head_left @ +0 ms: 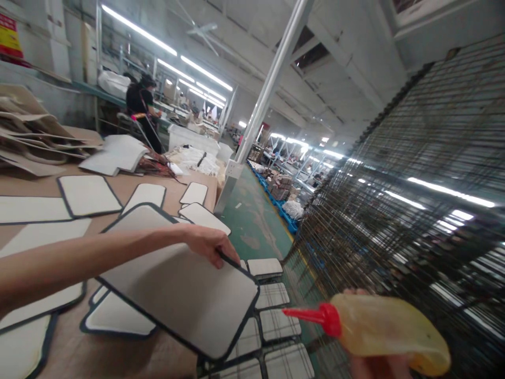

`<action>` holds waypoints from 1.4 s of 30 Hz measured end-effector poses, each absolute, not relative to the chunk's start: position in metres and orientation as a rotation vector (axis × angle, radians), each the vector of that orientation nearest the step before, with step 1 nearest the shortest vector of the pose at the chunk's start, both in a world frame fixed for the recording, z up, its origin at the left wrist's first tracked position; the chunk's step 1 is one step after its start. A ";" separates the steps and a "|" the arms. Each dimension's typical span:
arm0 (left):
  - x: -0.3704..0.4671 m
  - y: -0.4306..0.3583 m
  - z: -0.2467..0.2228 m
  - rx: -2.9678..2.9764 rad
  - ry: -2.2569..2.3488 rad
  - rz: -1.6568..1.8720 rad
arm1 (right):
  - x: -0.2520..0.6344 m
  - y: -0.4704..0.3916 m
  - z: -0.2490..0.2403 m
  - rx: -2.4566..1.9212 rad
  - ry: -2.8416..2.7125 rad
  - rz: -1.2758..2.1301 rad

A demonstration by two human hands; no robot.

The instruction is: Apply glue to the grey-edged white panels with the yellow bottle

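Over a cluttered bench (130,363) in a factory hall, a dark-edged white panel (185,295) was pinched at its far edge by the left hand (209,243) and was best kept level (edges clear of the wire rack (394,221)), while a squeeze bottle (379,329) was clasped in the right hand (374,366).

White dark-edged panel (177,284); yellowish red-nozzled bottle (386,331).

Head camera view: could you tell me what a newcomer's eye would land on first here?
Probably the yellowish squeeze bottle with its red nozzle, held in the right hand at lower right. Next, the big white dark-edged panel that the left hand grips by its edge above the brown table. A tall wire rack fills the right side.
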State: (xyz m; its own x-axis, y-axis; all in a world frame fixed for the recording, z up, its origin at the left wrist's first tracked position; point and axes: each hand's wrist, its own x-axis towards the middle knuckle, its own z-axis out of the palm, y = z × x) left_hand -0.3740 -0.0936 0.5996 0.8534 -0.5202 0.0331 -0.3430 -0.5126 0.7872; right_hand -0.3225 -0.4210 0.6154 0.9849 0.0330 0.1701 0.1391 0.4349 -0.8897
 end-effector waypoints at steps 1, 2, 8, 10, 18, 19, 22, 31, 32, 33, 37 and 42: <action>-0.372 -0.094 0.604 2.085 -0.673 -0.360 | -0.322 -0.422 0.619 -1.112 -0.201 -0.042; -0.370 -0.095 0.607 2.012 -0.719 -0.436 | -0.321 -0.422 0.621 -1.103 -0.229 -0.012; -0.361 -0.108 0.612 1.781 -0.780 -0.684 | -0.313 -0.428 0.626 -1.092 -0.286 0.167; -0.360 -0.112 0.615 1.759 -0.778 -0.719 | -0.309 -0.429 0.624 -1.123 -0.326 0.196; -0.362 -0.124 0.627 1.751 -0.824 -0.782 | -0.279 -0.431 0.608 -1.159 -0.275 0.158; -0.362 -0.124 0.626 1.752 -0.825 -0.790 | -0.278 -0.431 0.607 -1.165 -0.284 0.177; -0.361 -0.124 0.622 1.739 -0.821 -0.815 | -0.278 -0.430 0.606 -1.176 -0.356 0.223; -0.358 -0.124 0.619 1.710 -0.818 -0.780 | -0.271 -0.428 0.597 -1.234 -0.421 0.181; -0.357 -0.123 0.618 1.712 -0.815 -0.778 | -0.272 -0.430 0.595 -1.261 -0.475 0.158; -0.357 -0.122 0.618 1.720 -0.810 -0.775 | -0.272 -0.432 0.593 -1.296 -0.534 0.100; -0.357 -0.116 0.614 1.728 -0.789 -0.726 | -0.264 -0.442 0.582 -1.421 -0.694 -0.117; -0.360 -0.107 0.608 1.721 -0.721 -0.646 | -0.254 -0.443 0.570 -1.362 -0.598 -0.023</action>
State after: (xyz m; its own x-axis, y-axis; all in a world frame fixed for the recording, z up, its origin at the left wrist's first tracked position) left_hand -0.3600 -0.1065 0.6078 0.6650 -0.7443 -0.0612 -0.1426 -0.2070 0.9679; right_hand -0.2535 -0.4427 0.5701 0.8517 0.3222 0.4134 0.3527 0.2311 -0.9068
